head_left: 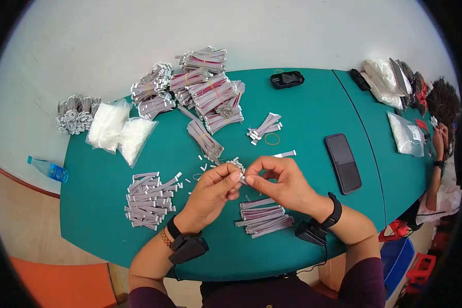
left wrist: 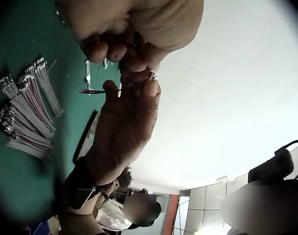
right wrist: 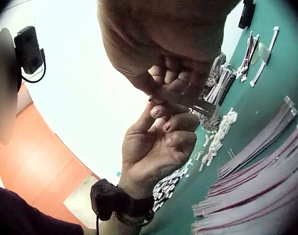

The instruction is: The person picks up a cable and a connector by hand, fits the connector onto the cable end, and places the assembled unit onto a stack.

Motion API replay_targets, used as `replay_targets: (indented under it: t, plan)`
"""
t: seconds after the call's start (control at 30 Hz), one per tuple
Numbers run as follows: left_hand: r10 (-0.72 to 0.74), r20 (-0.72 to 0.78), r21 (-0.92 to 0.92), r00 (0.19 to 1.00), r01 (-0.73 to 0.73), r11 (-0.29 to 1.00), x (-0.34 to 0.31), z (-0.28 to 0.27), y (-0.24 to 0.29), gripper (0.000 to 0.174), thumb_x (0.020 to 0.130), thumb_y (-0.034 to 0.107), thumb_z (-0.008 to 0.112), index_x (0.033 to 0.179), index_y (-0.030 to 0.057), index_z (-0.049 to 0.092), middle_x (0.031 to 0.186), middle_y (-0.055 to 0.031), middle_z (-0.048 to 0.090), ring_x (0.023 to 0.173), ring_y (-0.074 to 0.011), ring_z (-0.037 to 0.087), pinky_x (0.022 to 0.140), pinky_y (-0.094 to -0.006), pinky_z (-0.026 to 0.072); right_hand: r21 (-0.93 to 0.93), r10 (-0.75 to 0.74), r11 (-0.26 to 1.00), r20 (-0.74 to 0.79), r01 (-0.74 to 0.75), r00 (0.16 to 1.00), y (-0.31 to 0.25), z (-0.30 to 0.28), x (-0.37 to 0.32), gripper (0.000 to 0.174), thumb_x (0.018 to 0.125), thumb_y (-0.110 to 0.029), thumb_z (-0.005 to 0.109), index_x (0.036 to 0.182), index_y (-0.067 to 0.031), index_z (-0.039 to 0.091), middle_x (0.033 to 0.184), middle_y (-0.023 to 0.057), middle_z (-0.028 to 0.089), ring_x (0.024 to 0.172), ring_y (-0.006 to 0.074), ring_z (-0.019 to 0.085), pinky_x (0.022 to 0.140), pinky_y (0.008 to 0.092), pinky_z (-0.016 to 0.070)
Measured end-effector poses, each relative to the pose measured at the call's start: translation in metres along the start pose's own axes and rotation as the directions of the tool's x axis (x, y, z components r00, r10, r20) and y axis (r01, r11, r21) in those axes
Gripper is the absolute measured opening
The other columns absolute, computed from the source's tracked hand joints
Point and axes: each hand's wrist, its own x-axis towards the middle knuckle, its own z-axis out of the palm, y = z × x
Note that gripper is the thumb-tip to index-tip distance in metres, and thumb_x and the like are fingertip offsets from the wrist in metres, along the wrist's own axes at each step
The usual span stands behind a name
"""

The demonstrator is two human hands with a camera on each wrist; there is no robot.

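Both hands meet over the middle of the table in the head view. The left hand [head_left: 213, 191] pinches a small white connector [head_left: 242, 178] between thumb and index finger. From the other side the right hand [head_left: 282, 183] pinches at the same piece, its thumb and fingertip beside the connector. In the right wrist view a flat grey cable [right wrist: 200, 104] runs out from under the right hand. Below the hands lies a row of grey and dark red ribbon cables [head_left: 264, 218]; small white connectors [right wrist: 220, 139] lie loose nearby.
A pile of white-ended cables [head_left: 151, 200] lies at the left, with bundled cables [head_left: 210, 95] at the back. White-filled bags [head_left: 108, 126] and a bottle [head_left: 49, 168] stand left. A phone [head_left: 343, 163] and a black case [head_left: 287, 79] lie right. Another person's arm [head_left: 436, 174] shows far right.
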Motion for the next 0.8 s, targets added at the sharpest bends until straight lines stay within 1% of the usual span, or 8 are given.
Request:
replay_targets:
  t: [0.07,0.17,0.27,0.57,0.8]
  plan:
    - [0.001,0.007,-0.001,1.000,-0.001,1.000,0.0002,-0.0001,-0.0003,0.015,0.093,0.022,0.054,0.089,0.0072,0.055,0.073,0.0033,0.045,0.067,-0.0057,0.040,0.061,-0.0223,0.0341,-0.003,0.009,1.000,-0.001,-0.009,1.000,-0.0004,0.0000,0.0000,0.011,0.087,-0.010,0.061,0.082,-0.0005,0.058,0.072,-0.0032,0.056,0.064,0.0016,0.044,0.053,0.0200,0.0373]
    - [0.000,0.002,-0.001,1.000,0.000,1.000,-0.0003,0.0001,-0.0011,0.015,0.093,0.022,0.054,0.089,0.0073,0.054,0.074,0.0032,0.045,0.067,-0.0058,0.040,0.061,-0.0225,0.0342,0.005,-0.027,1.000,-0.013,0.027,1.000,0.0023,0.0010,0.0003,0.011,0.087,-0.009,0.061,0.082,-0.0005,0.057,0.073,-0.0030,0.056,0.063,0.0014,0.044,0.052,0.0198,0.0366]
    - [0.007,-0.002,0.001,1.000,-0.007,1.000,-0.0003,0.0015,-0.0011,0.015,0.093,0.022,0.054,0.089,0.0073,0.054,0.073,0.0031,0.046,0.066,-0.0059,0.040,0.061,-0.0226,0.0341,-0.008,-0.029,1.000,-0.017,0.029,0.999,0.0010,0.0015,0.0002,0.010,0.087,-0.009,0.060,0.082,-0.0005,0.058,0.072,-0.0030,0.056,0.063,0.0014,0.044,0.052,0.0200,0.0369]
    - [0.009,-0.016,-0.012,1.000,-0.009,1.000,-0.0013,0.0024,-0.0019,0.015,0.092,0.022,0.054,0.090,0.0068,0.055,0.073,0.0028,0.046,0.066,-0.0065,0.040,0.061,-0.0225,0.0333,-0.033,-0.037,0.999,-0.040,0.036,0.999,0.0001,0.0025,-0.0004,0.009,0.086,-0.009,0.061,0.084,-0.0006,0.059,0.074,-0.0019,0.059,0.067,0.0027,0.049,0.055,0.0211,0.0393]
    - [0.014,-0.014,-0.010,1.000,-0.014,1.000,-0.0009,0.0029,-0.0021,0.016,0.093,0.022,0.054,0.090,0.0064,0.054,0.073,0.0022,0.046,0.066,-0.0070,0.040,0.062,-0.0227,0.0330,-0.014,-0.043,0.999,-0.056,0.043,0.997,0.0013,0.0037,-0.0009,0.009,0.086,-0.009,0.061,0.084,-0.0004,0.059,0.073,-0.0021,0.058,0.065,0.0022,0.048,0.053,0.0201,0.0386]
